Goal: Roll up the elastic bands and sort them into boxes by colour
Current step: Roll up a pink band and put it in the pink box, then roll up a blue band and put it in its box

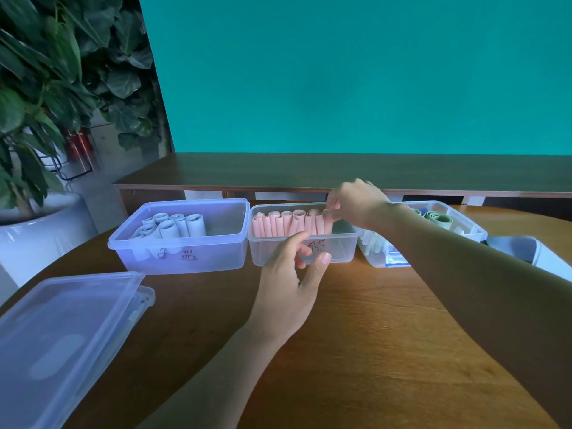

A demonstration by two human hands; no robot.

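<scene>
Pinching last pink roll (327,219) upright w/ right hand (356,202) at row's right end in middle box (303,253); left hand (294,274) loose, empty, nearer me.

A wooden table (356,351) with a rounded near-left edge carries everything. Along its far side three clear plastic boxes stand in a row, close together: a bluish box (182,255) on the left, a middle box (340,246) touching it, and a right box (458,226) just beside that. A white container (538,253) sits at the right edge. Stacked clear lids (62,335) lie flat at the near left corner, overhanging the edge.
</scene>
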